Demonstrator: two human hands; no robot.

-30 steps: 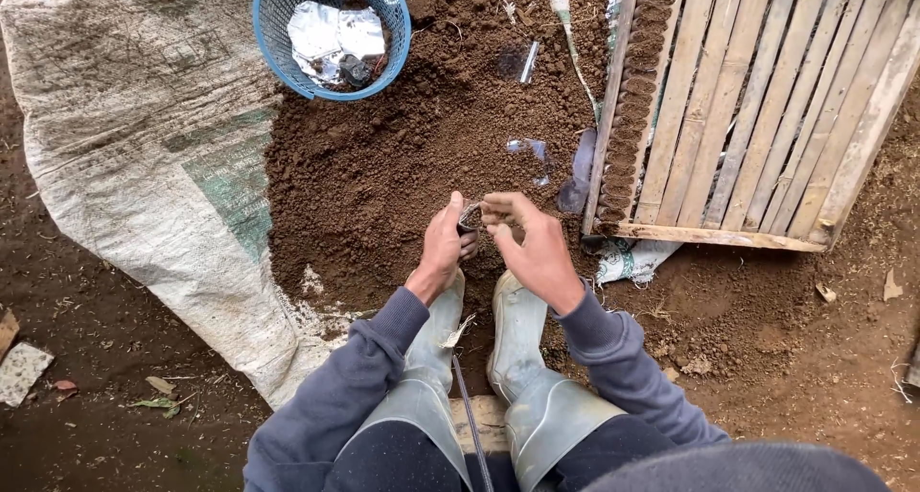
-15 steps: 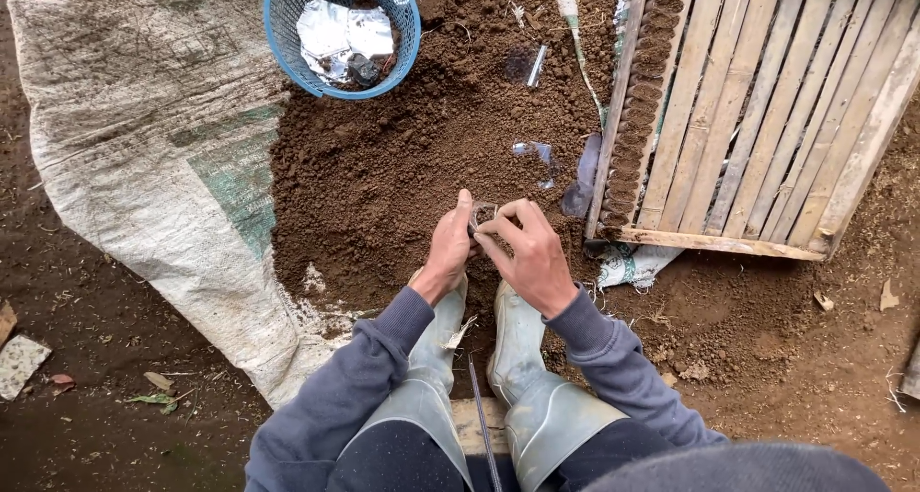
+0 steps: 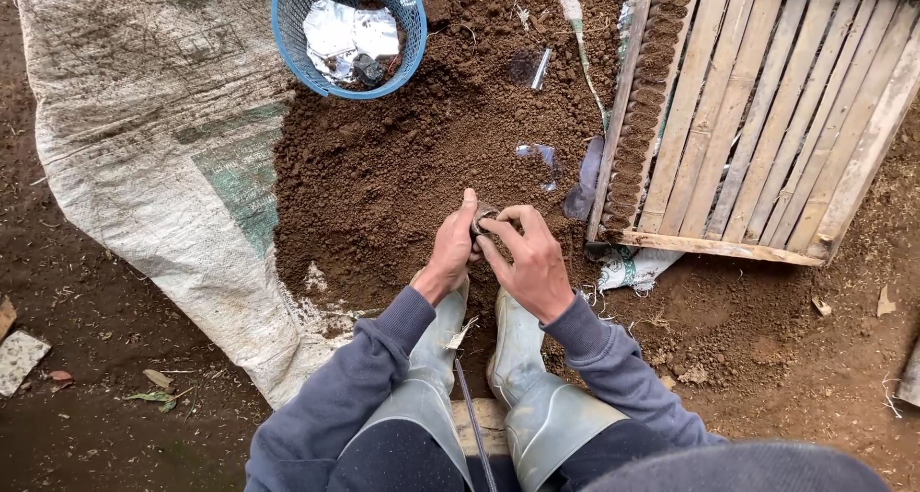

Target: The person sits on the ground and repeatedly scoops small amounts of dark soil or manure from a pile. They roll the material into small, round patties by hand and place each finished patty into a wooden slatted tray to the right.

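Down at the edge of the soil heap, both hands were closed around one small seedling pot, a dark little cup held just above the dirt. The left hand cupped its side with the thumb raised along the rim, while the right hand curled over it, fingertips pinching and pressing at the top. Whether the cup was already full I could not tell; the fingers hid most of it.

Beneath the wrists stood a pair of pale rubber boots, toes touching the heap of loose brown soil, which lay spread over a worn woven sack.

As for progress, I judged the work barely begun. On the slatted bamboo tray to the right, a single column of soil-filled pots ran along the near-left edge, and the remaining slats carried nothing. Plenty of soil remained, so many more pots looked due.

A few scraps of clear plastic lay on the heap between the hands and the tray. Further off, at the top of the heap, sat a round blue mesh basket holding crumpled silvery plastic and something dark that I could not identify.
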